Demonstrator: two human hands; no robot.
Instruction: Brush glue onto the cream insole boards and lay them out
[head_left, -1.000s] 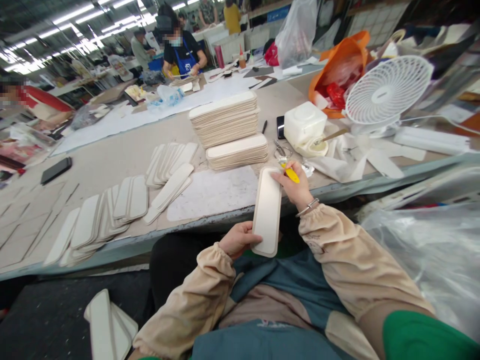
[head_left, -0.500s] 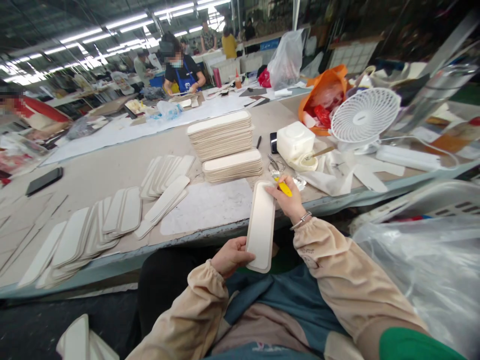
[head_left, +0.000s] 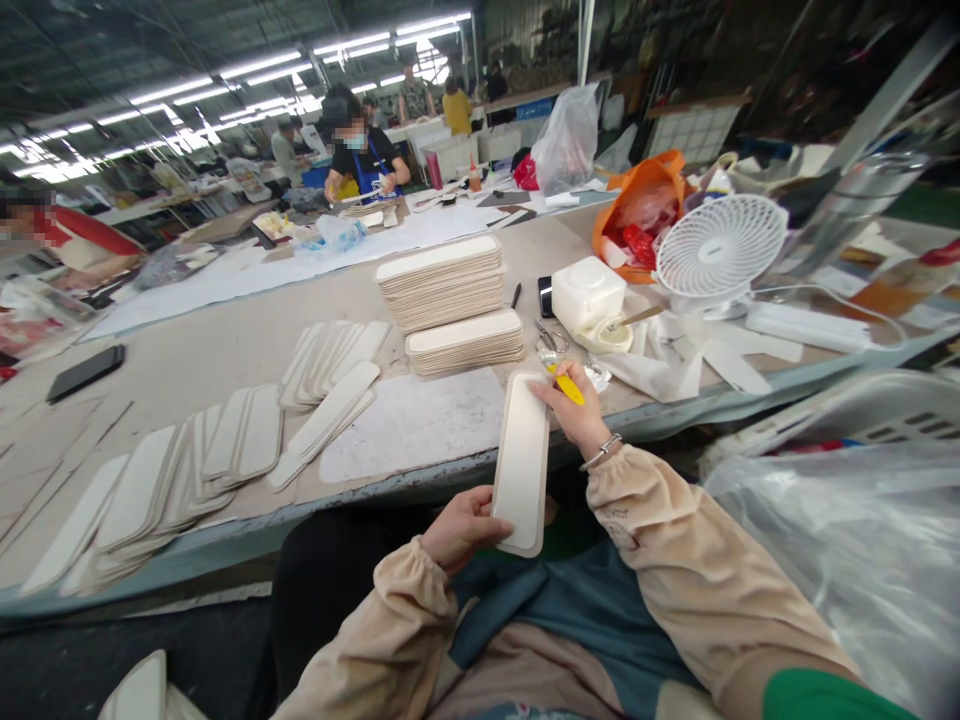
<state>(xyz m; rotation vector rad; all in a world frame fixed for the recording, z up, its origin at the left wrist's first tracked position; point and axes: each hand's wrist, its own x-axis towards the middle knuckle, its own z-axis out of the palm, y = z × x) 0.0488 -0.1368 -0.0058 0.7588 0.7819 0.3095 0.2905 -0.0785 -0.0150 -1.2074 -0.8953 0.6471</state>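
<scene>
A long cream panel (head_left: 523, 465) with rounded corners is held upright in front of my lap, at the table edge. My left hand (head_left: 466, 527) pinches its lower left side, thumb on the front face. My right hand (head_left: 576, 405) grips its top right corner and also holds a yellow-handled tool (head_left: 568, 386), whose tip is too small to make out. Beyond the panel, two neat stacks of like panels (head_left: 442, 285) stand on the table. More panels (head_left: 244, 430) lie fanned out to the left. Scissors (head_left: 551, 338) lie just past my right hand.
On the table (head_left: 187, 350) are a black phone (head_left: 86, 372) at left, and a white container (head_left: 589, 292), an orange bag (head_left: 643, 215) and a white fan (head_left: 721, 248) at right. Across it, a masked person (head_left: 360, 150) works. A crate (head_left: 885, 400) stands at right.
The view has shifted slightly, so the table items appear a little lower. Both hands keep their hold on the panel, and the yellow-handled tool stays in my right hand.
</scene>
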